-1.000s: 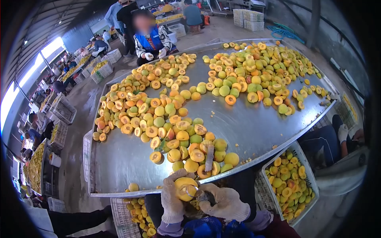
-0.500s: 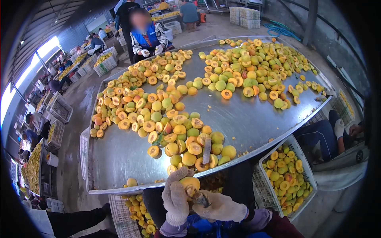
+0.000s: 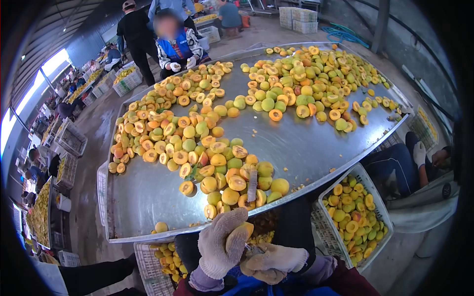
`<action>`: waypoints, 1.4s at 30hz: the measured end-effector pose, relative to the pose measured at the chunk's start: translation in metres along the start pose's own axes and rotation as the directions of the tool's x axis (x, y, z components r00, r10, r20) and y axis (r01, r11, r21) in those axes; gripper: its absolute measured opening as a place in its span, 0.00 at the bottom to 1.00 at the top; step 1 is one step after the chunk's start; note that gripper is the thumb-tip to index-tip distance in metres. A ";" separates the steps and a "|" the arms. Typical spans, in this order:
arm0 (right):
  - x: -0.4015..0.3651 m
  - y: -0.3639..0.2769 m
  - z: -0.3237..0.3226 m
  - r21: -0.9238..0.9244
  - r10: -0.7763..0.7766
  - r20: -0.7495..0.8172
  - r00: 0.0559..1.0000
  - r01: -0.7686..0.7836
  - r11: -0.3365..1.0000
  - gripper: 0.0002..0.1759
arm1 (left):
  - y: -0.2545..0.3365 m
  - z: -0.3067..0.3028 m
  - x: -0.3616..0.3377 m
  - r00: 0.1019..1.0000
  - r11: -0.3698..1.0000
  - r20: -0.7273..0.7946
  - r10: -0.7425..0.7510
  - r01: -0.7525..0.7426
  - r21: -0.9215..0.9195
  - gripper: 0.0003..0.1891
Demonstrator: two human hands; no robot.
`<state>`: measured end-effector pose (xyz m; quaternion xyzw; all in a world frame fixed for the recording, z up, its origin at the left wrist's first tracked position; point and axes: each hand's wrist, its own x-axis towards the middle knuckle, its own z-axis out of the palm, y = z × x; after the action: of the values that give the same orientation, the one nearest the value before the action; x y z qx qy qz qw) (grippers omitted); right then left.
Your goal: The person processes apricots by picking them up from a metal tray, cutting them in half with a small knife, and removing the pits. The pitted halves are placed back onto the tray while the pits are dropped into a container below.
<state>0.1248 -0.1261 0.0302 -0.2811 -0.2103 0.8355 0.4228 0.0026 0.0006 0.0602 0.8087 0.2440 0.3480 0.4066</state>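
Note:
Below the near edge of the metal table, my left hand (image 3: 219, 246), in a knitted work glove, is closed around a yellow apricot (image 3: 241, 234), which shows partly between thumb and fingers. Just to its right is my right hand (image 3: 276, 261), also gloved, with fingers curled. A small dark thing shows at its fingertips, too hidden to name. Just beyond the hands, whole and halved apricots (image 3: 229, 196) lie on the tabletop (image 3: 148, 197). A greyish wrapped strip (image 3: 252, 186) rests upright among them.
A crate of apricots (image 3: 353, 217) stands at right, and another crate (image 3: 147, 264) is below the table at left. A seated person (image 3: 177, 49) works across the table. A neighbour's gloved hand (image 3: 419, 154) is at far right. More apricots (image 3: 316, 74) are heaped at the back.
My left hand has turned, so its back now covers more of the apricot. My right hand has drawn slightly down and the dark object in it is mostly hidden. The view has shifted slightly.

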 end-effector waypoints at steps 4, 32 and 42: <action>0.001 0.005 -0.002 -0.029 -0.084 -0.057 0.995 0.083 0.996 0.16 | 0.004 -0.004 0.012 0.986 0.978 0.094 0.136 -0.149 0.149 0.13; 0.007 0.021 -0.005 0.426 -0.146 0.268 0.952 0.019 0.905 0.19 | -0.013 0.013 -0.006 0.914 0.649 0.332 -0.232 0.399 -0.648 0.19; 0.004 0.011 0.008 0.184 -0.033 0.261 0.965 -0.016 0.983 0.18 | -0.018 0.036 -0.014 0.758 0.091 0.385 -0.526 0.501 -0.861 0.26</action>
<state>0.1110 -0.1298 0.0281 -0.1267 -0.1875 0.8794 0.4189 0.0193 -0.0168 0.0247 0.2736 0.2647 0.2656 0.8858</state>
